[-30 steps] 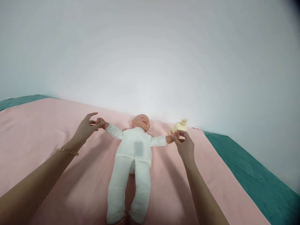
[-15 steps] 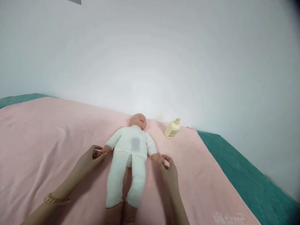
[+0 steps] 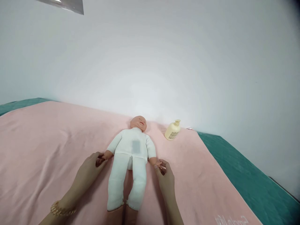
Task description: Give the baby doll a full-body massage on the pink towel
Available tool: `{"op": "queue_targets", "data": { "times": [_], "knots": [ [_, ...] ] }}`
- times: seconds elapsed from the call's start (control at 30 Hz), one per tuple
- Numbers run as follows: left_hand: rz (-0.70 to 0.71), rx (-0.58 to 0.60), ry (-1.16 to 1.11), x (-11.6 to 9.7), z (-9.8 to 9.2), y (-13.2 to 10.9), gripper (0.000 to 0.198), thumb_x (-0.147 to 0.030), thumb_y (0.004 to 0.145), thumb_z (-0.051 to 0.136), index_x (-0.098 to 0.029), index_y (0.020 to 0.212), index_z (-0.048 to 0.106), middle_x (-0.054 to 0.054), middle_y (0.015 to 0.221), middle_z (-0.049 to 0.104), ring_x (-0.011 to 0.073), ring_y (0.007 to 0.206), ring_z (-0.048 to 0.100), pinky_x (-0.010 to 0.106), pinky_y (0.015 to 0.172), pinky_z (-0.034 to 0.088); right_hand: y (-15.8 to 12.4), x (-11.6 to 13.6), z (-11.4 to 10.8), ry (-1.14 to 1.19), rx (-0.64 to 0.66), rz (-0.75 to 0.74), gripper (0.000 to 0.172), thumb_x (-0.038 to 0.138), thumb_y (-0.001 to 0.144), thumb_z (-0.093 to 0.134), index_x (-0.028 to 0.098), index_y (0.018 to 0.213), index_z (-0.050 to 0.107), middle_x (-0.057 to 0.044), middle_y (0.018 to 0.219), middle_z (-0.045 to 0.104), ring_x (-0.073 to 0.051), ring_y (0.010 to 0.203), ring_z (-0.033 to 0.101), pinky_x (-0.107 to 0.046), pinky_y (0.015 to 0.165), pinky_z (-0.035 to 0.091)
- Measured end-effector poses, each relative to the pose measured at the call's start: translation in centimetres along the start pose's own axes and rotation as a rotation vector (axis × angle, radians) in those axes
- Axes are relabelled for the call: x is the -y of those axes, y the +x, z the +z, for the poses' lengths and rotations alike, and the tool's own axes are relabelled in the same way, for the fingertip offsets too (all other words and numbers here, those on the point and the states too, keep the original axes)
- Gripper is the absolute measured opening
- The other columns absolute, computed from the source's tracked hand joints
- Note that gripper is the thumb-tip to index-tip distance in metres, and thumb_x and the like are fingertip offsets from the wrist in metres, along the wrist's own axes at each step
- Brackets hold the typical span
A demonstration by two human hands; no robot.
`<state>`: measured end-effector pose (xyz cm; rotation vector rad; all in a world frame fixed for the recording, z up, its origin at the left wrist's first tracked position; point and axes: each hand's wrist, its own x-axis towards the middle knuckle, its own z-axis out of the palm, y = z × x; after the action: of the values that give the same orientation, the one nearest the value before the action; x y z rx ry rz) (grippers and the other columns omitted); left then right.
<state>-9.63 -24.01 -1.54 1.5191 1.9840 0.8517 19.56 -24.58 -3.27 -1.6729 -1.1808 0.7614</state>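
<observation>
- Left hand (image 3: 90,170), in the head view: thumb and fingers are pinched around one small hand (image 3: 101,160) of the doll (image 3: 127,142), beside the doll's hip; a gold coiled bracelet (image 3: 61,208) circles the wrist.
- Right hand (image 3: 166,181): thumb and fingertips hold the doll's other hand (image 3: 159,163), on the opposite side of its body, with the fingers bent and a narrow gap between them.
- The doll lies on its back in the middle, head toward the wall (image 3: 150,62) and legs toward the person. Its arms slope down and out from the shoulders, and its legs lie slightly apart.
- White fabric covers its torso, arms and legs, with a grey patch (image 3: 136,146) on the chest; the head and lower legs are bare and flesh-toned.
- Beyond the right hand, near the doll's head but apart from it, a pale yellow bottle (image 3: 172,131) with a pump-style top stands; its dark print is too small to read.
- Under everything spreads a pink cloth (image 3: 201,172), creased on the left, with pale lettering (image 3: 232,220) at the lower right.
- Green fabric (image 3: 246,172) shows past the cloth on both sides.
- A shiny grey thing (image 3: 67,4) juts in at the top left; what it is cannot be told.
</observation>
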Motion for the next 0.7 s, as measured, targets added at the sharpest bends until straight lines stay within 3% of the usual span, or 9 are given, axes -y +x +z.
{"op": "queue_targets", "data": {
  "times": [0.1,0.2,0.3,0.4,0.5,0.6,0.7],
  "knots": [
    [-0.033,0.028,-0.006,0.6,-0.2,0.1,0.03,-0.044,0.083,0.047,-0.025,0.1,0.061,0.006,0.096,0.072,0.0274,0.084,0.068,0.032,0.065,0.047,0.8,-0.2,-0.4,0.075,-0.058,0.007,0.049,0.048,0.074,0.059,0.019,0.113,0.055,-0.008,0.101,0.069,-0.024,0.088,0.065,-0.032,0.07,0.05],
    [-0.037,-0.066,-0.05,1.8,-0.9,1.5,0.045,-0.043,0.076,0.056,-0.026,0.118,0.053,0.006,0.101,0.071,0.0263,0.088,0.068,0.031,0.068,0.05,2.3,0.5,-1.3,0.113,-0.126,0.043,0.049,0.049,0.068,0.067,0.019,0.105,0.058,-0.008,0.101,0.069,-0.024,0.084,0.066,-0.031,0.066,0.051],
    [0.002,-0.152,-0.086,2.7,-2.4,3.6,0.052,-0.043,0.071,0.061,-0.025,0.119,0.051,0.006,0.102,0.071,0.0255,0.089,0.069,0.033,0.072,0.052,4.3,2.1,-2.7,0.123,-0.215,0.038,0.05,0.053,0.064,0.072,0.019,0.099,0.062,-0.009,0.104,0.068,-0.025,0.085,0.066,-0.031,0.065,0.052],
    [0.06,-0.191,-0.181,2.0,-4.0,5.6,0.056,-0.049,0.069,0.065,-0.027,0.118,0.052,0.006,0.104,0.07,0.0249,0.089,0.069,0.035,0.074,0.054,6.8,3.8,-4.0,0.161,-0.247,-0.034,0.055,0.052,0.06,0.077,0.018,0.1,0.062,-0.011,0.11,0.067,-0.025,0.087,0.066,-0.032,0.07,0.053],
    [0.113,-0.262,-0.304,0.0,-4.8,7.4,0.053,-0.048,0.068,0.069,-0.028,0.117,0.058,0.005,0.107,0.07,0.0247,0.094,0.068,0.037,0.081,0.054,10.1,4.8,-3.9,0.236,-0.205,-0.144,0.051,0.049,0.06,0.077,0.018,0.099,0.065,-0.011,0.109,0.068,-0.027,0.095,0.065,-0.036,0.078,0.054],
    [0.171,-0.289,-0.532,-2.1,-4.5,9.9,0.055,-0.045,0.067,0.074,-0.025,0.117,0.062,0.007,0.111,0.07,0.026,0.101,0.067,0.039,0.088,0.053,13.9,5.4,-2.7,0.363,-0.133,-0.233,0.045,0.048,0.061,0.076,0.017,0.092,0.067,-0.012,0.103,0.071,-0.028,0.099,0.065,-0.042,0.088,0.052],
    [0.233,-0.241,-0.711,-3.7,-3.4,13.3,0.065,-0.045,0.067,0.076,-0.021,0.125,0.059,0.011,0.115,0.069,0.0269,0.11,0.063,0.041,0.096,0.049,17.6,6.3,-1.1,0.457,0.056,-0.253,0.044,0.048,0.06,0.078,0.019,0.091,0.068,-0.01,0.104,0.072,-0.027,0.104,0.065,-0.043,0.096,0.049]
  ]
}}
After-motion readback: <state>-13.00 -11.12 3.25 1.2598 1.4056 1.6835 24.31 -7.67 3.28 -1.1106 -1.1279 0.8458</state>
